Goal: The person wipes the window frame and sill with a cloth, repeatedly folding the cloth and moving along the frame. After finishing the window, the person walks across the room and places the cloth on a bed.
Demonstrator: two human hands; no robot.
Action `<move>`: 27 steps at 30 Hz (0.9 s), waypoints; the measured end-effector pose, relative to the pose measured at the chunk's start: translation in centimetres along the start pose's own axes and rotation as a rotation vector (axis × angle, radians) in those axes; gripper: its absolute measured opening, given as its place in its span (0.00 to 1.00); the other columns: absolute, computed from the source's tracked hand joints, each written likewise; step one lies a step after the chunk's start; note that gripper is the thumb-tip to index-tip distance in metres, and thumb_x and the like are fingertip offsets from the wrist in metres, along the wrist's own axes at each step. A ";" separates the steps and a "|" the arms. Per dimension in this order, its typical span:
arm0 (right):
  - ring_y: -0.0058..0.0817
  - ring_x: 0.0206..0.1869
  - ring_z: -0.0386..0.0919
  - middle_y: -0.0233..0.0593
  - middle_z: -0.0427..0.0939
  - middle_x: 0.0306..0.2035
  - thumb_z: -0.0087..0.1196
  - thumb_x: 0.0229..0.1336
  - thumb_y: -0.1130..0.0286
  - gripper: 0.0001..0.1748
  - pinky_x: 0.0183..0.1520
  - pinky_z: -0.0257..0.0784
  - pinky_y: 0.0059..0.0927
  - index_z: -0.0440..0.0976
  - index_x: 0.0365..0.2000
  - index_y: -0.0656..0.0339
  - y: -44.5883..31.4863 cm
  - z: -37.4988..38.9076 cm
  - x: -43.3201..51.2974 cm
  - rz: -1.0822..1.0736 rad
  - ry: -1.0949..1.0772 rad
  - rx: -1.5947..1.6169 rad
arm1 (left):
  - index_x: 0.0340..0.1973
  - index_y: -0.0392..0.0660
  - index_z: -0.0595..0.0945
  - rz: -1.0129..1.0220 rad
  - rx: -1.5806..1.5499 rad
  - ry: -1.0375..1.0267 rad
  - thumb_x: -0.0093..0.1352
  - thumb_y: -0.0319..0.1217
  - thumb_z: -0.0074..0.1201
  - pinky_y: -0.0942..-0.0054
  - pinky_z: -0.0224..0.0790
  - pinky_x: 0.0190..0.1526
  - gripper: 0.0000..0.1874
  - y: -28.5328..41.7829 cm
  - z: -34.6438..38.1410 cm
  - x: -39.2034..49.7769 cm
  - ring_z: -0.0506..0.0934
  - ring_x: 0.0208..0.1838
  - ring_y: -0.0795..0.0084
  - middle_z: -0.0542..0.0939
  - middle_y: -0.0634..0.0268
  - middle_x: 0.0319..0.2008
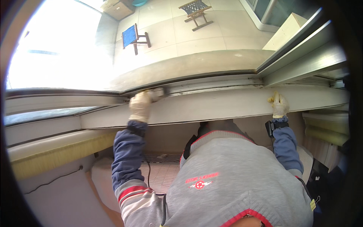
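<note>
My left hand (140,106), in a pale glove, is closed around a small whitish object (157,94), too blurred to name surely. It lies against the metal window track (210,89), near the left sliding frame. My right hand (279,105), gloved too, is on the white window sill (198,106) toward the right, its fingers bent. Nothing shows in it, but whether the fingertips pinch something is hidden. Both forearms wear blue sleeve covers, with a dark strap at each wrist.
Sash frames (306,61) rise at the right and left (65,103). Beyond the opening, a blue folding stool (129,36), a woven-seat stool (195,8) and a cardboard box (117,10) stand on tiles. Yellow fringed fabric (65,149) hangs below left. A cable (54,179) runs nearby.
</note>
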State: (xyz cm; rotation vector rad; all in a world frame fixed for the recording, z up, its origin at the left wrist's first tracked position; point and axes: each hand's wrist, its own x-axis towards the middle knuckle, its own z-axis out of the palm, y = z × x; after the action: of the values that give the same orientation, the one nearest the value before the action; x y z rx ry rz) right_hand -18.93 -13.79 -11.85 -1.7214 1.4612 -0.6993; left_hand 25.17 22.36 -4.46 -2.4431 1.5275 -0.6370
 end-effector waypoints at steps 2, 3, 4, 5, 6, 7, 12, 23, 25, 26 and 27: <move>0.16 0.15 0.64 0.30 0.79 0.17 0.52 0.64 0.55 0.21 0.22 0.60 0.25 0.81 0.23 0.59 -0.1 -0.1 -0.2 0.015 0.022 0.006 | 0.32 0.48 0.77 0.041 0.109 -0.130 0.65 0.29 0.49 0.64 0.70 0.32 0.02 -4.7 0.9 -1.8 0.77 0.33 0.65 0.76 0.66 0.28; 0.16 0.16 0.64 0.30 0.79 0.17 0.52 0.64 0.55 0.21 0.22 0.60 0.25 0.81 0.23 0.59 -0.2 0.0 -0.2 0.020 0.033 0.011 | 0.32 0.47 0.78 -0.017 0.097 -0.207 0.64 0.28 0.49 0.64 0.70 0.32 0.03 -6.1 1.4 -2.3 0.77 0.34 0.64 0.76 0.65 0.29; 0.16 0.16 0.64 0.30 0.79 0.17 0.52 0.64 0.55 0.21 0.22 0.61 0.26 0.81 0.22 0.59 -0.3 0.0 -0.2 0.019 0.035 -0.008 | 0.31 0.47 0.78 0.027 0.127 -0.210 0.64 0.28 0.49 0.64 0.70 0.32 0.03 -6.6 2.0 -2.6 0.77 0.35 0.64 0.76 0.64 0.29; 0.16 0.16 0.64 0.30 0.79 0.17 0.52 0.64 0.55 0.22 0.23 0.61 0.26 0.81 0.22 0.59 -0.4 0.0 -0.2 0.017 0.038 -0.029 | 0.31 0.46 0.78 0.093 0.141 -0.182 0.64 0.27 0.49 0.64 0.71 0.33 0.03 -6.9 2.3 -2.7 0.77 0.36 0.63 0.76 0.64 0.30; 0.16 0.16 0.65 0.30 0.80 0.17 0.52 0.64 0.55 0.22 0.23 0.62 0.26 0.81 0.22 0.60 -0.4 0.0 -0.3 0.004 0.036 -0.057 | 0.30 0.46 0.78 0.045 0.175 -0.203 0.63 0.27 0.50 0.64 0.70 0.33 0.03 -6.5 2.4 -2.7 0.77 0.36 0.63 0.76 0.64 0.30; 0.16 0.16 0.65 0.30 0.80 0.17 0.53 0.64 0.55 0.22 0.23 0.62 0.26 0.81 0.21 0.59 -0.5 0.1 -0.3 0.011 0.035 -0.032 | 0.30 0.46 0.78 0.048 0.179 -0.193 0.63 0.27 0.50 0.65 0.70 0.33 0.03 -5.7 2.4 -2.5 0.77 0.36 0.63 0.76 0.64 0.30; 0.17 0.13 0.63 0.34 0.79 0.16 0.53 0.64 0.59 0.22 0.19 0.59 0.25 0.76 0.18 0.62 -0.8 0.2 -0.3 -0.002 0.059 0.007 | 0.29 0.45 0.78 0.160 0.119 -0.069 0.62 0.28 0.50 0.65 0.68 0.32 0.03 0.9 0.0 0.8 0.76 0.35 0.64 0.75 0.63 0.30; 0.17 0.13 0.64 0.33 0.79 0.16 0.53 0.65 0.58 0.23 0.21 0.61 0.25 0.77 0.17 0.61 -0.8 0.3 -0.3 -0.143 0.103 -0.059 | 0.26 0.48 0.81 0.317 -0.122 -0.062 0.59 0.29 0.53 0.68 0.70 0.31 0.03 17.9 -6.0 9.2 0.78 0.34 0.65 0.78 0.63 0.27; 0.17 0.13 0.64 0.33 0.80 0.16 0.53 0.65 0.59 0.23 0.21 0.61 0.24 0.77 0.17 0.61 -0.7 0.2 -0.3 -0.154 0.106 -0.072 | 0.26 0.47 0.80 0.316 -0.147 -0.012 0.59 0.30 0.52 0.67 0.67 0.30 0.03 20.5 -6.5 10.1 0.77 0.34 0.64 0.76 0.63 0.27; 0.17 0.13 0.64 0.33 0.80 0.16 0.53 0.65 0.59 0.23 0.21 0.61 0.24 0.77 0.17 0.61 -0.7 0.3 -0.3 -0.148 0.106 -0.078 | 0.26 0.47 0.80 0.307 -0.172 0.015 0.59 0.30 0.52 0.67 0.66 0.30 0.03 21.7 -6.6 10.5 0.76 0.34 0.64 0.76 0.62 0.27; 0.16 0.13 0.64 0.33 0.80 0.16 0.53 0.65 0.59 0.22 0.21 0.61 0.24 0.77 0.17 0.61 -0.8 0.3 -0.3 -0.142 0.107 -0.084 | 0.26 0.47 0.80 0.316 -0.186 0.023 0.59 0.30 0.52 0.67 0.65 0.30 0.03 22.8 -6.8 10.9 0.75 0.34 0.64 0.75 0.62 0.27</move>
State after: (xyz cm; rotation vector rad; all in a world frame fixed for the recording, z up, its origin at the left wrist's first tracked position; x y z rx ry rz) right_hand -18.33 -13.42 -11.31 -1.8914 1.4689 -0.8267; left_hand 7.82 2.84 -4.26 -2.2468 2.0071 -0.4831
